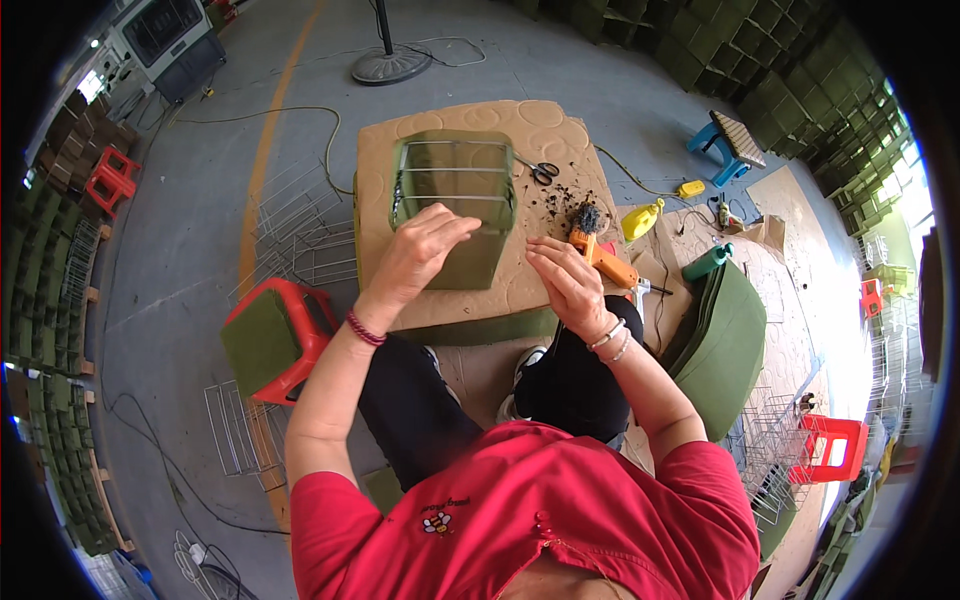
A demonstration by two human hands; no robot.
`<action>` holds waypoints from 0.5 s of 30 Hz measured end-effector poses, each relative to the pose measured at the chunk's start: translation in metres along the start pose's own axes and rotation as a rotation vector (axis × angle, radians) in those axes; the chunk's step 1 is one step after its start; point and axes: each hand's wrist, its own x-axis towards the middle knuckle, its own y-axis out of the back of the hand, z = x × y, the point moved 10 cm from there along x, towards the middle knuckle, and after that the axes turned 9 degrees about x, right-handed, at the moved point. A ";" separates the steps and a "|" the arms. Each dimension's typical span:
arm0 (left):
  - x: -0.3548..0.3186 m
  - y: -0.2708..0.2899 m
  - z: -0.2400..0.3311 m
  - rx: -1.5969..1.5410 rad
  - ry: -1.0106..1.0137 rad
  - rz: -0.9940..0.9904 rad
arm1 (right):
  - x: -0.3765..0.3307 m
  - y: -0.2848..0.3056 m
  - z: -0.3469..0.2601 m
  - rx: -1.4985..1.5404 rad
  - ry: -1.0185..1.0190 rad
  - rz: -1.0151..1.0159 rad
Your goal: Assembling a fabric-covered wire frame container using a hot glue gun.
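Observation:
A dark green open box [465, 258] stands on the cardboard-topped worktable in front of me. Metal wires [455, 170] run across its opening. My left hand [425, 250] is over the box's near left side, fingers bent and pressed together; what they hold, if anything, is hidden. To the right of the box is my right hand [568, 285], with fingers closed together and their tips toward the box. I cannot make out anything in it. Beside that hand lies an orange glue gun [612, 267]. Scissors [543, 172] rest by the box's far right corner.
Black scraps [565, 200] and a dark bristly clump [585, 218] lie on the cardboard [530, 115]. A yellow bottle [642, 220], a green bottle [707, 262] and stacked green sheets [725, 350] are at right. At left stands a red stool [310, 330] near wire frames [310, 240].

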 end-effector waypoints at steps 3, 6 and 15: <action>-0.002 -0.002 -0.004 -0.150 0.011 -0.072 | -0.001 0.002 0.001 -0.033 0.027 -0.045; 0.001 0.000 0.000 -0.176 0.038 -0.060 | -0.001 -0.005 -0.001 -0.046 0.064 -0.103; -0.006 -0.001 -0.005 -0.180 0.096 -0.058 | 0.010 -0.016 0.007 -0.016 0.082 -0.129</action>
